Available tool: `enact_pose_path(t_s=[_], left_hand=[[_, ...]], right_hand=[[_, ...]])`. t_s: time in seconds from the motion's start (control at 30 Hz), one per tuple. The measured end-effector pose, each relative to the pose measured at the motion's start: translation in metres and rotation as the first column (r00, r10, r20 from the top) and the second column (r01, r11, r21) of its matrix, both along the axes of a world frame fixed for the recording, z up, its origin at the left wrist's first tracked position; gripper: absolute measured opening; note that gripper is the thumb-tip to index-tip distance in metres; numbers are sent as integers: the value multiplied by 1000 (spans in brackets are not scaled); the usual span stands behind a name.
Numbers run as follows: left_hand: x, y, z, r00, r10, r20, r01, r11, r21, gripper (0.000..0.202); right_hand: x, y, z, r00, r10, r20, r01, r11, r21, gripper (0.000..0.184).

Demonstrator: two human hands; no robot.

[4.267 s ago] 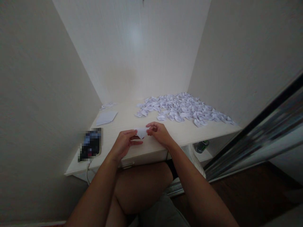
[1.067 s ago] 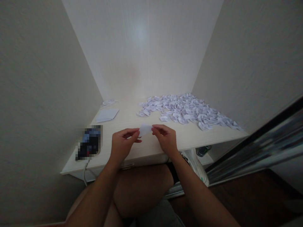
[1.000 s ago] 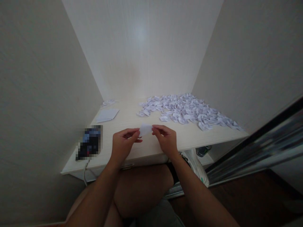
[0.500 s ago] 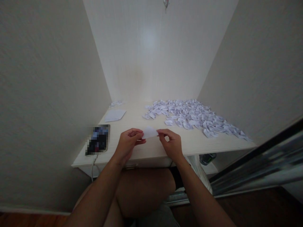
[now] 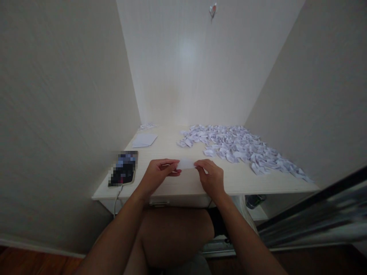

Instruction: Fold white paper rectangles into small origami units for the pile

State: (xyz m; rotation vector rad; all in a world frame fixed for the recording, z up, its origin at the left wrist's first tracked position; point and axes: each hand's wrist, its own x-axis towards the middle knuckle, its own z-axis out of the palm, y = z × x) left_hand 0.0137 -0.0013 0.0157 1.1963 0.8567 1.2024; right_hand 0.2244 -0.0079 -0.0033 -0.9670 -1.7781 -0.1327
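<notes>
A small white slip of paper (image 5: 187, 164) is held just above the pale wooden desk (image 5: 177, 187), near its front edge. My left hand (image 5: 158, 176) pinches its left end and my right hand (image 5: 211, 178) pinches its right end, fingers closed on both. A large heap of small folded white paper pieces (image 5: 237, 147) spreads over the right half of the desk. A short stack of flat white sheets (image 5: 145, 140) lies at the back left, with a few folded pieces (image 5: 147, 125) behind it.
A phone (image 5: 123, 173) with a cable lies on the desk's left front corner. White walls close in the desk on three sides. A dark can (image 5: 255, 200) stands on a shelf under the desk at right. A sliding door rail (image 5: 315, 206) runs along the right. My bare knee (image 5: 172, 233) is under the desk.
The paper slip, held up and tilted between my fingers before, has come down flatter toward the desk. My view has shifted left and slightly up. Both hands keep their pinch.
</notes>
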Motion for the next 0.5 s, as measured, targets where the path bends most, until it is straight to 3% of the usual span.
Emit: enact_pose_path(t_s=[0.1,0.23,0.5], left_hand=[[-3,-2,3,995,-21,-99,30,995,94,35],[1,0,-1,974,99,-201,-59,979,194,26],[10,0,-5,976,164,-143,-127,964,234,14]], right_hand=[[-1,-1,3,999,16,-49,-18,999,-35,16],[-1,-1,6,994,36,-104,-43,997,-70,15],[1,-3,7,952,104,-289,-196,930,-311,9]])
